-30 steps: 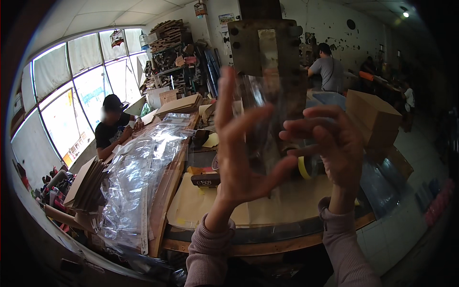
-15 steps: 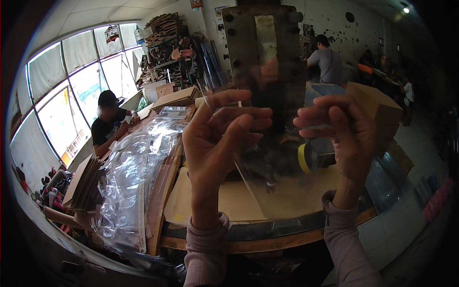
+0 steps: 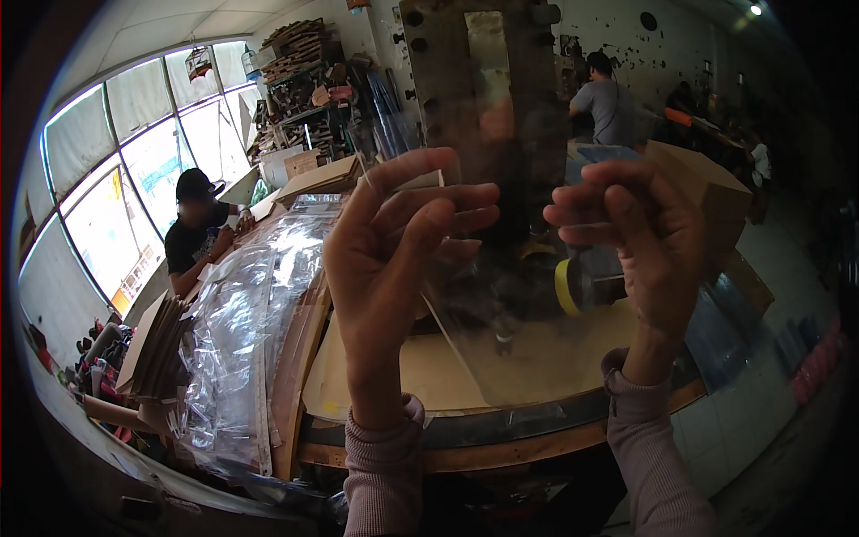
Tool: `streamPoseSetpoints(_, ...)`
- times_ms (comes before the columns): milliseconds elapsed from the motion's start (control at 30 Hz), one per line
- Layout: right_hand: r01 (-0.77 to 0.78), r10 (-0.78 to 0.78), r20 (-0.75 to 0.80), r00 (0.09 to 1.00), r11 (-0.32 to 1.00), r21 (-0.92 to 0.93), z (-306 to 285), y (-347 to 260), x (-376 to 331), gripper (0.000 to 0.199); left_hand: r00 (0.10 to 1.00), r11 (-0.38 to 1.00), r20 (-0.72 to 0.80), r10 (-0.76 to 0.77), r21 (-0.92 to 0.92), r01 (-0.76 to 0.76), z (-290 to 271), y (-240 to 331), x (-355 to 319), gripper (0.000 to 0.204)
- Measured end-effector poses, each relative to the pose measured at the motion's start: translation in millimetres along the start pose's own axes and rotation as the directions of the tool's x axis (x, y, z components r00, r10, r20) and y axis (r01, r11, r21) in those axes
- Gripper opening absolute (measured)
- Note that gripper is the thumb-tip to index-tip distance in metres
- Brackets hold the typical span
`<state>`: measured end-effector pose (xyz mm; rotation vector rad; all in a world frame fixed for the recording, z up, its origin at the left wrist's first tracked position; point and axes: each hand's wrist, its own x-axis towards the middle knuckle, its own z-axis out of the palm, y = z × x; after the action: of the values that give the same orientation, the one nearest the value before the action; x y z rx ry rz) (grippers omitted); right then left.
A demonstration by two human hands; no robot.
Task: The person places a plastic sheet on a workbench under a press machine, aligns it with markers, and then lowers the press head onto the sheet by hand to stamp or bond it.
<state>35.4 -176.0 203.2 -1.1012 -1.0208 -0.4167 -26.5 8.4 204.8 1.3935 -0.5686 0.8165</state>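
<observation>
My left hand (image 3: 376,242) is raised in front of a tall dark metal machine (image 3: 537,80), fingers bent and thumb toward them. My right hand (image 3: 658,237) is raised opposite, fingers curled in and thumb against them. Between them hangs a clear plastic sheet (image 3: 528,362), hazy and hard to see. Its slanting edge shows below my left hand, and both hands seem to pinch its upper part. Behind the sheet lies tan board (image 3: 358,371) on the machine's bed. A round part with a yellow rim (image 3: 566,288) sits beside my right wrist.
Shiny clear plastic sheets (image 3: 242,313) cover a table on the left, with stacked cardboard (image 3: 154,345) beside it. A wooden edge (image 3: 501,455) runs along the front. A cardboard box (image 3: 698,192) stands at right. One person (image 3: 197,233) sits at left; another (image 3: 604,107) stands behind.
The view has shifted slightly, so the machine and table appear a little further left. My left hand is slightly higher and further left; the grip of both hands looks the same.
</observation>
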Motion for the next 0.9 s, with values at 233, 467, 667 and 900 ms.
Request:
streamPoseSetpoints(233, -0.018, 0.018, 0.013, 1.000, 1.000, 0.018, 0.0, 0.0, 0.0, 0.019, 0.999, 1.000, -0.037, 0.003, 0.023, -0.003, 1.1, 0.4, -0.6, 0.028)
streamPoseSetpoints(467, -0.045, 0.044, 0.026, 0.999, 0.998, 0.041, -3.8, 2.1, -0.2, 0.018, 0.998, 0.998, -0.036, 0.059, -0.012, -0.059, 2.4, -5.6, 0.7, 0.027)
streamPoseSetpoints(667, -0.068, 0.068, 0.022, 0.997, 0.998, 0.005, -5.6, 0.6, 1.4, 0.018, 0.996, 0.998, -0.080, 0.034, -0.049, -0.038, 5.4, -4.3, -0.3, 0.033)
streamPoseSetpoints(900, -0.180, 0.180, 0.073, 0.981, 0.984, -0.016, -10.0, 4.3, 5.3, 0.019, 0.986, 0.989, -0.097, 0.136, 0.068, -0.129, 1.3, -7.8, 1.1, 0.029)
